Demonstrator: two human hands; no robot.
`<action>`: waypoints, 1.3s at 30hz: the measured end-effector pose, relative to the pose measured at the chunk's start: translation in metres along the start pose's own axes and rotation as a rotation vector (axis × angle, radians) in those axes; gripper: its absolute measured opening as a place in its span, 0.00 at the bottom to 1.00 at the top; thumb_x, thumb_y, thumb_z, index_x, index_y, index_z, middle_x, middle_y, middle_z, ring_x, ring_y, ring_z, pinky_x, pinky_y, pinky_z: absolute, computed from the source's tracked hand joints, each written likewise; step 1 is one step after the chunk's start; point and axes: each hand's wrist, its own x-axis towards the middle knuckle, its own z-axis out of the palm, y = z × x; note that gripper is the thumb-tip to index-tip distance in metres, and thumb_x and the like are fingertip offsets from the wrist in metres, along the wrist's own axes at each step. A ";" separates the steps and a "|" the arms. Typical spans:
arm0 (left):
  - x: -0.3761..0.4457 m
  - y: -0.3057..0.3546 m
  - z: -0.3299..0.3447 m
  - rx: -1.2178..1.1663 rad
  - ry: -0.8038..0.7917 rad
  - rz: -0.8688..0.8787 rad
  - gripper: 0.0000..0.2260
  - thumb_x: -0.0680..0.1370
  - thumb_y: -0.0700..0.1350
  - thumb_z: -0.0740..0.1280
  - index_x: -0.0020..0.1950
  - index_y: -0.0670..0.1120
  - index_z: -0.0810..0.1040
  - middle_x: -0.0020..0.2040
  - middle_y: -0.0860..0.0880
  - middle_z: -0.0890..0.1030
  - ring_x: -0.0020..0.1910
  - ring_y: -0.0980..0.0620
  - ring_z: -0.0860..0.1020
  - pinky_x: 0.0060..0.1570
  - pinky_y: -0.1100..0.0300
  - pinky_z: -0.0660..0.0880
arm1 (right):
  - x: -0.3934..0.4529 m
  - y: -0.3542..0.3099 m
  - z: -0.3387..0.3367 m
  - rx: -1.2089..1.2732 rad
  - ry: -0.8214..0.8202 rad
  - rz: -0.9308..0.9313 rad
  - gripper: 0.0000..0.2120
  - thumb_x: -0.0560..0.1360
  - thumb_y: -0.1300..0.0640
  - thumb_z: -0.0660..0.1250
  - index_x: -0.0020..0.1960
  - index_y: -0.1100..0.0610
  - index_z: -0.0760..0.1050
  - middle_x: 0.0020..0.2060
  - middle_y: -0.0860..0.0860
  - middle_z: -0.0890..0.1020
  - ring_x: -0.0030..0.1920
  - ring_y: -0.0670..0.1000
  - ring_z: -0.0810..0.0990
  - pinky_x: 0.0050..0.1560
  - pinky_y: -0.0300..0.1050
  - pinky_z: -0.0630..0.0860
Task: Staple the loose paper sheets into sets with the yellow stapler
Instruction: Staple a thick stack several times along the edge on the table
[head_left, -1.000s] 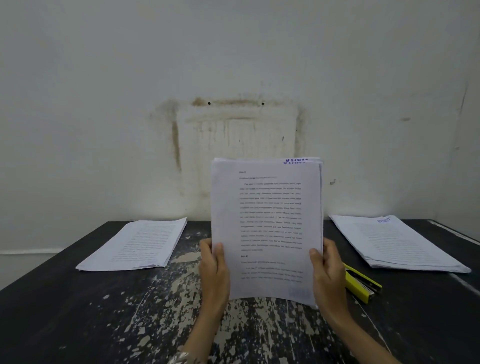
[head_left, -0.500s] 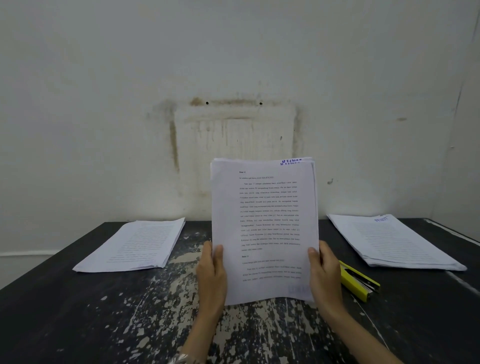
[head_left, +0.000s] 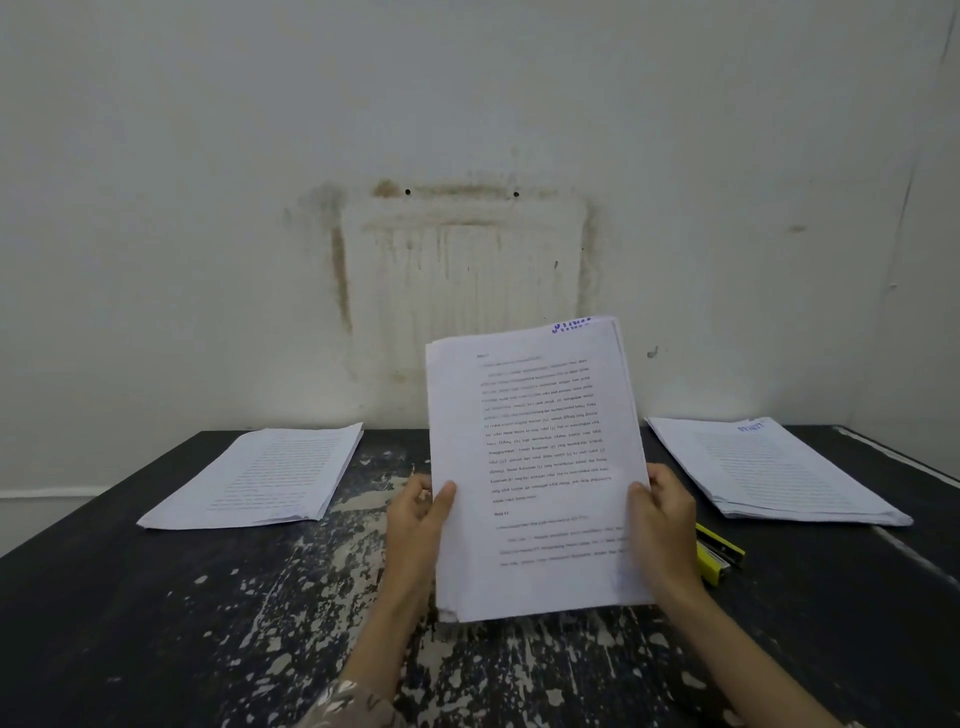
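I hold a set of printed paper sheets (head_left: 535, 441) upright over the middle of the table, its lower edge down near the tabletop. My left hand (head_left: 415, 525) grips the left edge with the thumb on the front page. My right hand (head_left: 662, 525) grips the right edge the same way. The sheets lean slightly to the left, and a back sheet with blue writing sticks out at the top right. The yellow stapler (head_left: 717, 553) lies on the table just right of my right hand, partly hidden behind it.
The black table (head_left: 156, 623) has worn, flaking paint in the middle. A paper stack (head_left: 260, 478) lies at the back left and another stack (head_left: 769, 467) at the back right. A stained white wall (head_left: 467, 156) stands right behind the table.
The held sheets have tilted a little to the left and dropped slightly toward the table. Both hands keep the same grip on the edges.
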 end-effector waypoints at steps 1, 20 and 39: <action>0.000 0.000 0.000 -0.067 -0.025 -0.065 0.03 0.77 0.42 0.64 0.45 0.44 0.74 0.46 0.45 0.82 0.41 0.48 0.81 0.35 0.59 0.78 | 0.002 0.001 -0.002 -0.030 -0.019 0.014 0.07 0.77 0.65 0.55 0.46 0.62 0.72 0.41 0.54 0.80 0.38 0.53 0.77 0.34 0.44 0.73; -0.007 -0.005 0.000 -0.288 0.056 -0.317 0.09 0.77 0.41 0.66 0.56 0.41 0.76 0.46 0.46 0.82 0.45 0.47 0.81 0.39 0.54 0.77 | 0.010 0.017 -0.012 -0.629 -0.284 -0.008 0.09 0.76 0.62 0.60 0.56 0.60 0.72 0.50 0.51 0.73 0.54 0.53 0.74 0.54 0.48 0.73; -0.017 -0.005 0.005 -0.076 -0.115 -0.210 0.02 0.75 0.40 0.66 0.45 0.46 0.77 0.41 0.47 0.82 0.35 0.52 0.81 0.28 0.65 0.76 | 0.022 -0.052 0.112 -0.722 -0.712 -0.378 0.13 0.79 0.60 0.54 0.57 0.59 0.76 0.56 0.56 0.79 0.55 0.55 0.76 0.53 0.46 0.73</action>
